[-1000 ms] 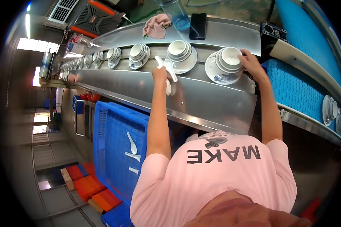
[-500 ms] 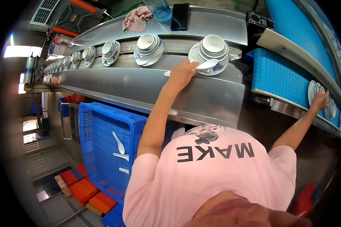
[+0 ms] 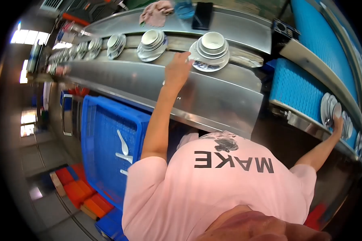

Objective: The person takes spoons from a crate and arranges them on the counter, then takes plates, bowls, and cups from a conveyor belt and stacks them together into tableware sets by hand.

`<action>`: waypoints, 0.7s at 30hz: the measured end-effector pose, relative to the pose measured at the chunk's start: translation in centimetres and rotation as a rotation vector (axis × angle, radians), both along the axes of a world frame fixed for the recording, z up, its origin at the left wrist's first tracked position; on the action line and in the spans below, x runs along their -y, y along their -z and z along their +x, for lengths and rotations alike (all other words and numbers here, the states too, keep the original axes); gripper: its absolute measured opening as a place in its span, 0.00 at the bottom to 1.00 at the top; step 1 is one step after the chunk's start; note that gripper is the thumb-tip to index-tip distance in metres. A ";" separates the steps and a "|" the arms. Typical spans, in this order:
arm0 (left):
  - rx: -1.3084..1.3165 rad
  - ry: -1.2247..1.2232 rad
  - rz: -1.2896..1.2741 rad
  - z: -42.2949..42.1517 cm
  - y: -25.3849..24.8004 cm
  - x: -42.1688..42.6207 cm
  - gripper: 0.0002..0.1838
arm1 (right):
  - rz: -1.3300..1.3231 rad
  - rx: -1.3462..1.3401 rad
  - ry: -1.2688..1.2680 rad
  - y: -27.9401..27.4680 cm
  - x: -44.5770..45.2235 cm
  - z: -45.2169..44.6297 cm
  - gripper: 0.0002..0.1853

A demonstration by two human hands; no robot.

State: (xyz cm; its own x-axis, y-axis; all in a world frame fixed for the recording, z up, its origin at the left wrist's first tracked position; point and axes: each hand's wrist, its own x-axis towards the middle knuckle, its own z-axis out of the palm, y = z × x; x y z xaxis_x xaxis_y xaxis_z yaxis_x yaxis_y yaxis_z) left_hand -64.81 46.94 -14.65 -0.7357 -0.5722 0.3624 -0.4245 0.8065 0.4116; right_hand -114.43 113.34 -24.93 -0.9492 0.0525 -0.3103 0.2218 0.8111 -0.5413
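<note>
My left hand (image 3: 177, 71) is closed beside the left rim of the nearest stack of crockery. A small white end by its wrist and a white bit between the fingertips look like parts of a spoon, mostly hidden by the palm. That stack has a white bowl (image 3: 212, 40) on top of more bowls and a blue-patterned plate (image 3: 204, 65). Far to the right, my right hand (image 3: 337, 122) grips a small white bowl (image 3: 337, 109) next to white plates (image 3: 325, 107) standing on edge on a blue belt; its fingertips are partly hidden.
A row of similar crockery stacks (image 3: 152, 44) runs left along a steel counter (image 3: 217, 94). Behind it lie a pink cloth (image 3: 156, 13) and a black phone (image 3: 202, 16). A blue crate (image 3: 104, 120) with several white spoons stands at left. The blue mesh belt (image 3: 295, 82) is at right.
The crockery row has shifted left against the counter. My left hand has drawn back from above the plate, and the spoon seen there is now out of sight. My right hand has moved slightly lower.
</note>
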 end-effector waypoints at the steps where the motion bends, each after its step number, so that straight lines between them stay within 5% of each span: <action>1: -0.056 -0.050 -0.035 1.3 -1.8 -0.1 0.09 | -0.062 -0.128 -0.062 1.2 -0.3 0.4 0.26; 5: -0.054 -0.392 -0.210 11.1 -9.3 2.0 0.10 | 0.289 -0.213 -0.353 -1.1 6.8 4.8 0.25; 7: 0.130 -0.684 -0.233 17.1 -11.9 2.7 0.11 | -0.171 -0.209 -0.413 -2.5 10.6 8.5 0.26; 12: 0.756 -0.991 0.162 33.0 -7.7 2.3 0.24 | -0.428 -0.086 -0.450 -4.9 22.9 14.3 0.30; 19: 0.678 -0.877 0.382 36.6 -3.8 -2.9 0.20 | -0.523 0.057 -0.854 -7.3 40.6 19.1 0.25; 21: 0.519 -1.067 0.236 37.4 -4.9 -4.0 0.16 | -0.516 0.077 -0.925 -6.5 43.2 19.9 0.23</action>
